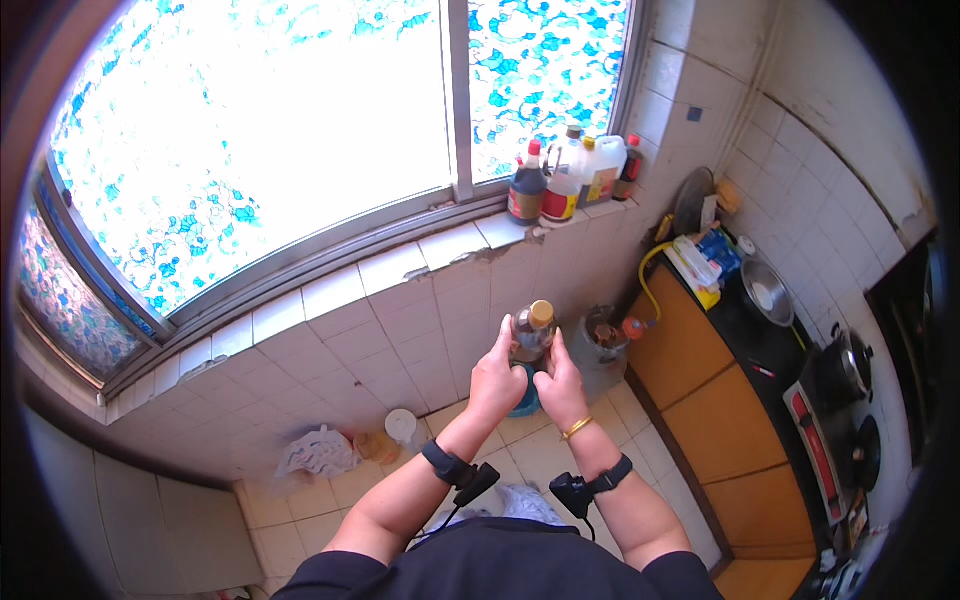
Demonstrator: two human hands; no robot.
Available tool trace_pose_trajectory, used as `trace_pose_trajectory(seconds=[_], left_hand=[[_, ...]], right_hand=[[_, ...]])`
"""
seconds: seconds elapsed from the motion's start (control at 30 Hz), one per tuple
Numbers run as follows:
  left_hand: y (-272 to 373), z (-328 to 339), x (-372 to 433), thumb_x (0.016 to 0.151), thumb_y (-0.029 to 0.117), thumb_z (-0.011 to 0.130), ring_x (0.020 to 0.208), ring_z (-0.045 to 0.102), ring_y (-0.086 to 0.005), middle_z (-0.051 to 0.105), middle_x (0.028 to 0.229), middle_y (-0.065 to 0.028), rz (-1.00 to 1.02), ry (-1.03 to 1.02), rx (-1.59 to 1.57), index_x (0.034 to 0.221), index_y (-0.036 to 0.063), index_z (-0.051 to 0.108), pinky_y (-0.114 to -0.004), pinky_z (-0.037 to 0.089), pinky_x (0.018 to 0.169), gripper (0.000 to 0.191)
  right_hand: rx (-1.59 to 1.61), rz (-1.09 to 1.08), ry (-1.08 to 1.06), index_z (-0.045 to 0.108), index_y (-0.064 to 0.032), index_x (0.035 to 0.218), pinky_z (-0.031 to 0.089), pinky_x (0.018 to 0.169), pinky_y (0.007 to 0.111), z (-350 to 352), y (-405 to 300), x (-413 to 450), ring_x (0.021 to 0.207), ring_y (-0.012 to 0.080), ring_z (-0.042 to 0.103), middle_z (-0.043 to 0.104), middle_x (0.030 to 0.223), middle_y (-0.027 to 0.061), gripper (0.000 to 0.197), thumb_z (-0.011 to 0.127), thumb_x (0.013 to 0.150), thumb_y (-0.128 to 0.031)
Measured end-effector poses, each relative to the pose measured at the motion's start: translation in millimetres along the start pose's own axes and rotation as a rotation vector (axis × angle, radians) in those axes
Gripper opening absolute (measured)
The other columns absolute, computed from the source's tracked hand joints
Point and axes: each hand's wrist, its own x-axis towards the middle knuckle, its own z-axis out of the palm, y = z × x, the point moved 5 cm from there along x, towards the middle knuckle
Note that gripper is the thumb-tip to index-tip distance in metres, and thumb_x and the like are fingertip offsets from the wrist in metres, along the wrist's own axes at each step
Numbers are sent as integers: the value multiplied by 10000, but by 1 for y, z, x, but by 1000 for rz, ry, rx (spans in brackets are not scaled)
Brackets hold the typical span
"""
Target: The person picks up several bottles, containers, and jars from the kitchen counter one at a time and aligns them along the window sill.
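Between my two hands is a clear bottle (532, 341) with a yellow cap (541, 313) and what looks like dark contents. My left hand (495, 382) grips it from the left side, thumb toward me. From the right side my right hand (561, 379) holds the same bottle; a gold bracelet circles that wrist. The bottle is up in front of me, away from the wall, with its cap pointing up and away. Its lower part is hidden by my hands. Below it, partly covered by my hands, a blue basin (527, 401) shows near the floor.
Several sauce bottles (527, 187) and a white jug (602, 169) stand on the tiled sill (390, 266). A gas cylinder (604, 345) with a yellow hose sits in the corner. On the right counter are a steel bowl (766, 291), a gas stove (814, 457) and a pot (844, 367).
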Motion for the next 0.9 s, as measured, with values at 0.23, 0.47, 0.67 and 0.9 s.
trace_pose_trajectory(seconds=[0.23, 0.47, 0.67, 0.9], left_hand=[[-25, -16, 76, 772, -29, 474, 935, 684, -336, 684, 1058, -234, -20, 160, 2, 1536, 103, 320, -366, 526, 849, 790], [-42, -16, 157, 755, 1, 499, 931, 666, -420, 684, 1042, -240, -87, 261, 88, 1499, 36, 353, -451, 526, 827, 759], [-50, -8, 203, 768, -8, 508, 980, 655, -428, 682, 1069, -238, -68, 310, 88, 1506, 13, 317, -447, 521, 843, 762], [-57, 1, 228, 768, -33, 491, 1088, 652, -387, 661, 1136, -280, -170, 299, 89, 1525, 48, 302, -397, 513, 914, 786]], right_hand=[[213, 20, -240, 110, 99, 1529, 174, 1220, 351, 37, 4, 98, 1494, 267, 211, 221, 1590, 234, 830, 394, 754, 179], [46, -103, -273, 204, 54, 1528, 391, 1085, 355, 53, 26, 200, 1341, 330, 485, 499, 1392, 317, 809, 524, 789, -31], [-9, -98, -336, 246, 21, 1527, 463, 993, 391, 60, 55, 259, 1197, 381, 596, 587, 1270, 312, 811, 561, 789, -96], [40, -40, -389, 253, 22, 1525, 431, 1035, 390, 68, 77, 289, 1252, 390, 554, 555, 1313, 318, 819, 572, 781, -103]])
